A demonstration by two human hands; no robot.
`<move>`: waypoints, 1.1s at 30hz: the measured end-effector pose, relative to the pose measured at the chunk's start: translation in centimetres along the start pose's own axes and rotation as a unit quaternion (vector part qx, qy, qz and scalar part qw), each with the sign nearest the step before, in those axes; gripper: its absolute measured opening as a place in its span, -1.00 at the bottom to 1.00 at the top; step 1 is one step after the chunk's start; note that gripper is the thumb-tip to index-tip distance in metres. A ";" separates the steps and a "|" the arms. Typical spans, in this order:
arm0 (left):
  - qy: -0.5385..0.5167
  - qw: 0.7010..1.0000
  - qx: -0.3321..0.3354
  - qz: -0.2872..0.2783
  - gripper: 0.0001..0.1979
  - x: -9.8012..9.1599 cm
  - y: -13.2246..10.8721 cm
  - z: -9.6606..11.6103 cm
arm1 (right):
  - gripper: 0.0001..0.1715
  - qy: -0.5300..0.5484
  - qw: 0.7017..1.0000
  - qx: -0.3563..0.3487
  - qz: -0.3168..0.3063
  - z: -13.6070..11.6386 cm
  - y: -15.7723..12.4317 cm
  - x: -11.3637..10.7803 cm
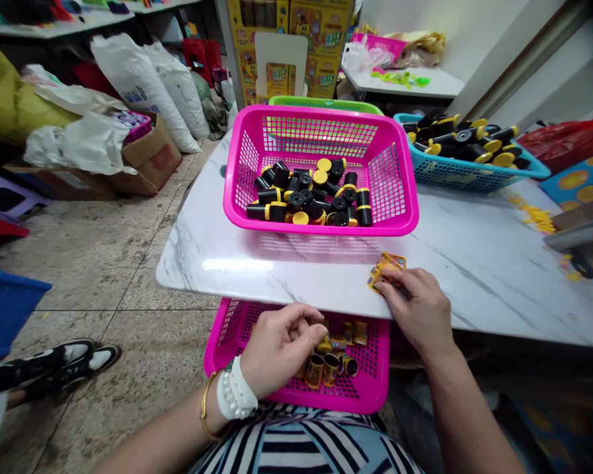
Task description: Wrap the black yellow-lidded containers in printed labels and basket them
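- While sitting at the marble table [474, 263], lap basket [370, 388] tucked just under its near edge, so finished yellow-wrapped tubes [329, 368] drop straight in.
- Left hand [281, 349] over that basket, fingers pinched narrow on a tube.
- Right hand [420, 309] flat on the table's near edge, pinning yellow stickers [388, 266] in place.
- Bare black tubes [309, 197] waiting in the pink basket [321, 125] mid-table, within easy reach.
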State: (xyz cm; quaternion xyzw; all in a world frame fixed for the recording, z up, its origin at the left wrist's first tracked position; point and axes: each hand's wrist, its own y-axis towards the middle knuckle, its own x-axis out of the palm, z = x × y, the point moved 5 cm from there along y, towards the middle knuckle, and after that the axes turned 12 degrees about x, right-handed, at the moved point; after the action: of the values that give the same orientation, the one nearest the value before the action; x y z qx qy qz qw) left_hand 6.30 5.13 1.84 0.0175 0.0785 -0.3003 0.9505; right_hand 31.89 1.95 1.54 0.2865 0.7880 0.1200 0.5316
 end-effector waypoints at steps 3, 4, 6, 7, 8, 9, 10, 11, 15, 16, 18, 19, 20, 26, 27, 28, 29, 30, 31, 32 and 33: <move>-0.016 1.000 -0.006 0.005 -0.75 0.3 1.2 0.4 | -0.85 -0.009 0.999 -0.021 0.023 -0.2 0.2 -0.1; -0.028 0.999 -0.014 0.003 -0.74 0.5 1.6 0.4 | -0.82 -0.013 0.999 -0.024 0.034 -0.5 0.1 -0.2; -0.065 0.997 -0.034 0.003 -0.72 1.1 2.3 0.4 | -0.85 0.002 0.998 -0.021 0.057 -1.7 -0.1 -0.6; -0.088 0.995 -0.039 0.008 -0.71 1.4 2.7 0.4 | -0.88 0.024 0.997 -0.015 0.068 -2.5 -0.3 -0.9; -0.111 0.993 -0.041 0.015 -0.68 1.7 3.0 0.5 | -0.92 0.053 0.996 -0.007 0.078 -3.5 -0.6 -1.1; -0.131 0.991 -0.038 0.021 -0.65 1.9 3.4 0.7 | -0.93 0.087 0.993 0.001 0.085 -4.5 -0.9 -1.4; -0.143 0.989 -0.031 0.026 -0.62 2.1 3.7 0.8 | -0.91 0.120 0.989 0.008 0.088 -5.5 -1.2 -1.5; -0.146 0.989 -0.020 0.029 -0.63 2.1 4.0 1.0 | -0.90 0.148 0.985 0.013 0.085 -6.5 -1.5 -1.6; -0.109 0.993 0.028 0.033 -0.75 1.0 4.5 1.1 | -0.91 0.261 0.961 0.088 -0.003 -8.2 -1.7 -0.7; -0.099 0.994 0.037 0.026 -0.75 0.6 4.5 1.1 | -0.84 0.297 0.945 0.126 -0.048 -8.0 -1.6 -0.2; -0.079 0.996 0.048 -0.002 -0.76 0.0 4.3 1.0 | -0.73 0.356 0.898 0.197 -0.165 -7.6 -1.5 1.2; -0.070 0.996 0.050 -0.007 -0.77 -0.2 4.2 0.9 | -0.71 0.373 0.875 0.222 -0.215 -7.6 -1.6 1.7; -0.064 0.997 0.050 0.003 -0.77 -0.5 3.9 0.9 | -0.71 0.381 0.860 0.240 -0.241 -7.6 -1.6 2.1; -0.036 0.981 0.088 0.171 -0.67 -1.6 0.8 1.8 | -0.56 0.347 0.890 0.276 -0.106 -8.6 -1.8 1.6; -0.031 0.980 0.095 0.174 -0.67 -1.5 0.3 1.9 | -0.56 0.339 0.896 0.270 -0.094 -8.9 -1.9 1.6; -0.029 0.979 0.098 0.178 -0.67 -1.4 0.0 1.9 | -0.57 0.334 0.901 0.263 -0.083 -9.1 -2.0 1.5; -0.031 0.978 0.098 0.180 -0.68 -1.3 -0.3 1.9 | -0.58 0.330 0.906 0.254 -0.074 -9.4 -2.2 1.5; -0.034 0.978 0.094 0.185 -0.69 -1.3 -0.4 1.7 | -0.59 0.328 0.910 0.243 -0.065 -9.6 -2.3 1.4; -0.038 0.977 0.089 0.190 -0.70 -1.3 -0.5 1.5 | -0.61 0.328 0.915 0.229 -0.057 -9.8 -2.4 1.3; -0.044 0.976 0.084 0.196 -0.70 -1.3 -0.5 1.3 | -0.63 0.328 0.918 0.215 -0.049 -9.9 -2.5 1.1; -0.051 0.975 0.079 0.203 -0.70 -1.4 -0.4 1.2 | -0.65 0.330 0.921 0.202 -0.041 -10.1 -2.6 1.0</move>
State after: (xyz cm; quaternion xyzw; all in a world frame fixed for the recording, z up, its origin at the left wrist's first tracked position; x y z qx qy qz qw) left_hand 5.09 5.46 3.23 0.0927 0.0008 -0.1064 0.9900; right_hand 21.65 1.59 3.55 0.2992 0.9373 0.0237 0.1771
